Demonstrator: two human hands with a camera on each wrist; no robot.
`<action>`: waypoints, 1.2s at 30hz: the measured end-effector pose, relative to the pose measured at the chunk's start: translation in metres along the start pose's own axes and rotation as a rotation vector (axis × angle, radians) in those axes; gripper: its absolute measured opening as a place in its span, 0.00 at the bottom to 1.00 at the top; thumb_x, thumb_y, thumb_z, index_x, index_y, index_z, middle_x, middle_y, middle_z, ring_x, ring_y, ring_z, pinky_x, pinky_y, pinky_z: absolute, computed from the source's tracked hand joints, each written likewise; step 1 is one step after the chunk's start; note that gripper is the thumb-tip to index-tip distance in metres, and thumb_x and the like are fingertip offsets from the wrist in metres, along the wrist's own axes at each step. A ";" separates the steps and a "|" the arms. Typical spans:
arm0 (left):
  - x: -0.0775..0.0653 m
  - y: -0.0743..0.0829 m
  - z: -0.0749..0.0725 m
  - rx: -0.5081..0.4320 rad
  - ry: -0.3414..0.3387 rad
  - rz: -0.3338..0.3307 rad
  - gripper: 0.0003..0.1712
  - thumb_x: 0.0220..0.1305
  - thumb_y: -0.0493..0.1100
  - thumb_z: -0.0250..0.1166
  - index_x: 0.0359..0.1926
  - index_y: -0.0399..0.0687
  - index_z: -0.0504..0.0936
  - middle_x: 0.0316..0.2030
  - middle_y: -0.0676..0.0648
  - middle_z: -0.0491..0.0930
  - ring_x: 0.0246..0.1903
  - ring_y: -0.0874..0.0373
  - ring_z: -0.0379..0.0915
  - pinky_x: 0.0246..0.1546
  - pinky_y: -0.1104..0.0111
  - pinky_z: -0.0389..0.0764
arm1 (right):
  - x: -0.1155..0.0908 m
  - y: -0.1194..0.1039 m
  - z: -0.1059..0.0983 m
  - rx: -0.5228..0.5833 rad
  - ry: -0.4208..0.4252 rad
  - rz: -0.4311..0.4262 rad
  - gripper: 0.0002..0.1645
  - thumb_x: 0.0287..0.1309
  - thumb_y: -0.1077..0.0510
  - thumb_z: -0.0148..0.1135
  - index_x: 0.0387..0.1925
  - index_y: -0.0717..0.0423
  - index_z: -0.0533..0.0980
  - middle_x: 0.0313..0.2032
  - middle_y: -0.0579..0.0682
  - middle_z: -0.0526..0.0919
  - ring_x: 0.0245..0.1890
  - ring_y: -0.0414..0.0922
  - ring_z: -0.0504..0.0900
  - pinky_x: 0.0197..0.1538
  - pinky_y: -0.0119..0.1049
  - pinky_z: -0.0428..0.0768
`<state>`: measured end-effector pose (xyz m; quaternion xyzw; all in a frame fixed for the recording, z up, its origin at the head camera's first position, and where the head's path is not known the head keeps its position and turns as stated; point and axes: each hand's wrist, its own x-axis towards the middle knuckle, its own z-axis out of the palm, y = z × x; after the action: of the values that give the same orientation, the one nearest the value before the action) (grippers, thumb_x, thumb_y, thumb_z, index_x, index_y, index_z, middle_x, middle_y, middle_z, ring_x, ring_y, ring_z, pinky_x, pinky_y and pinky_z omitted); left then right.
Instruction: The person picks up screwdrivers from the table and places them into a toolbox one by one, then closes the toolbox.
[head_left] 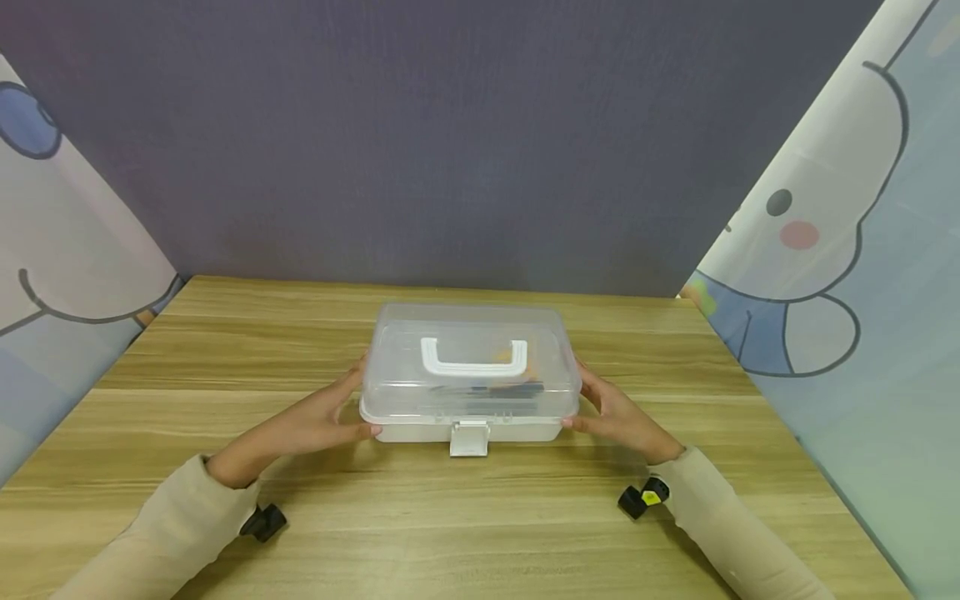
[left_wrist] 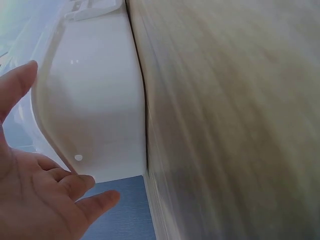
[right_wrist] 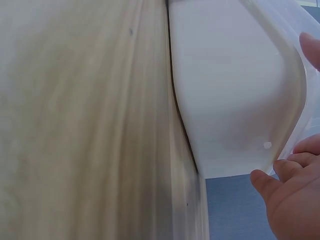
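Note:
A plastic storage box (head_left: 468,367) with a clear lid and a white base stands on the table. On its lid lies a white handle (head_left: 474,367), and a white latch (head_left: 469,438) sits at the middle of the front. My left hand (head_left: 322,425) holds the box's left end, thumb at the front corner and fingers along the side. At the opposite end my right hand (head_left: 611,414) holds it the same way. In the left wrist view, fingertips (left_wrist: 86,183) reach the base's far corner. Dark, slim items and something orange show blurrily through the lid.
The wood-grain table (head_left: 450,525) stretches around the box. Behind it rises a dark grey panel (head_left: 450,150). Cartoon-printed sheets, one on the left (head_left: 67,217) and one on the right (head_left: 862,333), flank the table. Small black devices are strapped at both wrists.

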<state>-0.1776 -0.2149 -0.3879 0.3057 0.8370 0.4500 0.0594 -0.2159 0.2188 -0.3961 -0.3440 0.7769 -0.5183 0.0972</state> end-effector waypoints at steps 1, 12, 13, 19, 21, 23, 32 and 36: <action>0.000 0.000 0.000 0.002 0.001 -0.004 0.56 0.59 0.44 0.67 0.75 0.49 0.36 0.72 0.36 0.29 0.70 0.34 0.26 0.62 0.34 0.38 | 0.000 0.000 0.000 0.000 -0.001 0.000 0.53 0.55 0.64 0.65 0.74 0.44 0.45 0.74 0.48 0.35 0.72 0.57 0.38 0.65 0.67 0.46; 0.001 0.001 -0.001 -0.005 0.010 -0.019 0.56 0.60 0.44 0.66 0.74 0.50 0.33 0.72 0.37 0.30 0.70 0.35 0.26 0.62 0.35 0.39 | 0.000 -0.001 -0.002 -0.056 0.001 0.024 0.53 0.55 0.64 0.65 0.73 0.37 0.46 0.74 0.43 0.37 0.72 0.56 0.42 0.65 0.66 0.50; 0.001 0.001 -0.001 -0.009 0.009 -0.020 0.56 0.60 0.44 0.66 0.74 0.50 0.33 0.72 0.37 0.30 0.70 0.35 0.26 0.62 0.35 0.39 | -0.001 -0.001 -0.002 -0.063 0.006 0.028 0.54 0.55 0.63 0.66 0.73 0.37 0.46 0.74 0.43 0.37 0.72 0.57 0.42 0.64 0.66 0.51; 0.001 0.002 -0.002 -0.005 0.012 -0.016 0.56 0.61 0.43 0.66 0.74 0.52 0.33 0.73 0.38 0.30 0.70 0.35 0.27 0.62 0.35 0.39 | -0.002 -0.004 -0.003 -0.100 0.038 0.047 0.54 0.53 0.62 0.68 0.73 0.37 0.47 0.74 0.45 0.39 0.71 0.58 0.44 0.64 0.67 0.51; 0.001 0.001 -0.001 -0.008 0.014 -0.014 0.56 0.61 0.43 0.66 0.74 0.52 0.33 0.73 0.38 0.30 0.70 0.35 0.27 0.62 0.35 0.39 | -0.003 -0.006 -0.003 -0.113 0.045 0.055 0.54 0.53 0.61 0.68 0.73 0.36 0.47 0.74 0.45 0.41 0.71 0.58 0.45 0.64 0.67 0.51; 0.001 0.001 -0.001 -0.013 0.014 -0.013 0.55 0.61 0.43 0.65 0.74 0.53 0.33 0.73 0.39 0.30 0.70 0.35 0.27 0.62 0.34 0.40 | -0.004 -0.007 -0.005 -0.117 0.058 0.064 0.54 0.54 0.61 0.67 0.73 0.36 0.47 0.74 0.45 0.43 0.71 0.57 0.46 0.64 0.66 0.50; 0.000 -0.001 -0.001 -0.003 0.009 -0.004 0.53 0.63 0.43 0.64 0.74 0.53 0.34 0.73 0.40 0.31 0.70 0.36 0.29 0.61 0.34 0.42 | -0.007 -0.018 -0.012 -0.167 0.130 0.004 0.50 0.56 0.65 0.64 0.73 0.43 0.49 0.73 0.46 0.48 0.72 0.48 0.46 0.69 0.56 0.50; 0.000 0.000 -0.001 0.010 0.009 -0.015 0.52 0.64 0.43 0.63 0.74 0.52 0.34 0.73 0.40 0.31 0.70 0.35 0.29 0.61 0.34 0.42 | -0.008 -0.021 -0.012 -0.190 0.141 -0.052 0.49 0.55 0.68 0.64 0.73 0.48 0.51 0.73 0.48 0.49 0.72 0.41 0.47 0.69 0.31 0.53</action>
<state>-0.1778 -0.2159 -0.3878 0.2975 0.8419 0.4466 0.0575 -0.2071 0.2275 -0.3742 -0.3341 0.8182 -0.4679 -0.0042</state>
